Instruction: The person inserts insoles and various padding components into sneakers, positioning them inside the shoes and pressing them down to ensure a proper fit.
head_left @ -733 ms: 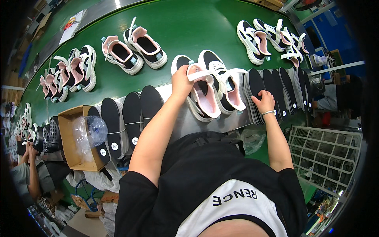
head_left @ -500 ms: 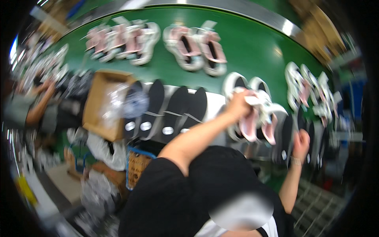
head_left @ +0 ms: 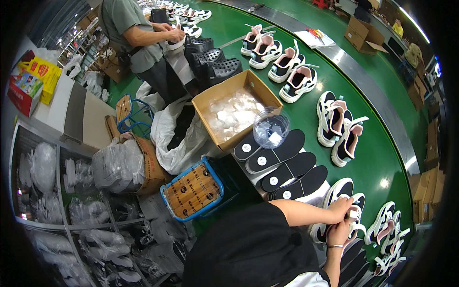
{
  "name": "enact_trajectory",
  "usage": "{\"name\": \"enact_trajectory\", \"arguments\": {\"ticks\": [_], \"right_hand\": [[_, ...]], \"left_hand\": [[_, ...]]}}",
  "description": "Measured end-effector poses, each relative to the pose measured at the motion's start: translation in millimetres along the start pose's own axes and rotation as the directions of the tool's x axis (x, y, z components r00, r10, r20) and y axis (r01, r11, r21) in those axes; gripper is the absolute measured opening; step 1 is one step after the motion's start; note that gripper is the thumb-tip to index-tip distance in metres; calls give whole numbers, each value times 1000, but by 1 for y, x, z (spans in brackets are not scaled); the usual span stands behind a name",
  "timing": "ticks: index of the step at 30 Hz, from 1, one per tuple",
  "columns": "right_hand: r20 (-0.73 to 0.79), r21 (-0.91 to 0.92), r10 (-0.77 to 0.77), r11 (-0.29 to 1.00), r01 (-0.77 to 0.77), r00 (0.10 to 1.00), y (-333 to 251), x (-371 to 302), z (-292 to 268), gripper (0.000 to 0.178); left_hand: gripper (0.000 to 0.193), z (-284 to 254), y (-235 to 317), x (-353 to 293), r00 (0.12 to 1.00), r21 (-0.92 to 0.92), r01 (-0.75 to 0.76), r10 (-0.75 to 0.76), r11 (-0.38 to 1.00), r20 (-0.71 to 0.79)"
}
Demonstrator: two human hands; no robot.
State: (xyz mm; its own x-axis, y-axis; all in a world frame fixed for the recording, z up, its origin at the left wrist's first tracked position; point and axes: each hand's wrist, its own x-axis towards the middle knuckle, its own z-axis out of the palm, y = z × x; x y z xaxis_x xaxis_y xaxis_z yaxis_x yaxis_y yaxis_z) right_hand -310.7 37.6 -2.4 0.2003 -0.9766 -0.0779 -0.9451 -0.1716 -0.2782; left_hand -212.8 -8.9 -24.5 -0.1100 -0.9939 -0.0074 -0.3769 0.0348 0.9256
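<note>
Right of the open carton (head_left: 262, 91), we see left hand (head_left: 340, 209) and right hand (head_left: 338, 232) meeting over black-and-white shoes (head_left: 338, 187), partly hiding them. Fingers bunched; can't tell whether they're pinching anything.

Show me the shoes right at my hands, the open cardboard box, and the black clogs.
White-and-black shoes (head_left: 342, 187), head view: toe of the left one.
Open cardboard box (head_left: 262, 91), head view: inner face of a side wall.
Black clogs (head_left: 226, 70), head view: upper of the nearest.

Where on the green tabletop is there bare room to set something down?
Green tabletop lies bare between the metal edge, the middle shoe pair and the handled shoes. It is crowded where left hand and right hand work, between insole stacks.
</note>
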Motion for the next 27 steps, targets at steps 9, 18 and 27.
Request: {"name": "enact_trajectory", "arguments": {"ticks": [9,18,27], "right_hand": [[202,-285,98,958,-37,975,-15,-52,-63,32],[83,-235,-46,970,64,996,11,4,15,15],[836,-449,55,641,623,546,-13,42,-1,37]], "left_hand": [[32,5,-3,-1,999,-20,-35,34,999,-37],[42,16,-19,3,998,-74,-51,54,996,39],[48,14,-20,2,996,-134,-57,65,989,55]]}}
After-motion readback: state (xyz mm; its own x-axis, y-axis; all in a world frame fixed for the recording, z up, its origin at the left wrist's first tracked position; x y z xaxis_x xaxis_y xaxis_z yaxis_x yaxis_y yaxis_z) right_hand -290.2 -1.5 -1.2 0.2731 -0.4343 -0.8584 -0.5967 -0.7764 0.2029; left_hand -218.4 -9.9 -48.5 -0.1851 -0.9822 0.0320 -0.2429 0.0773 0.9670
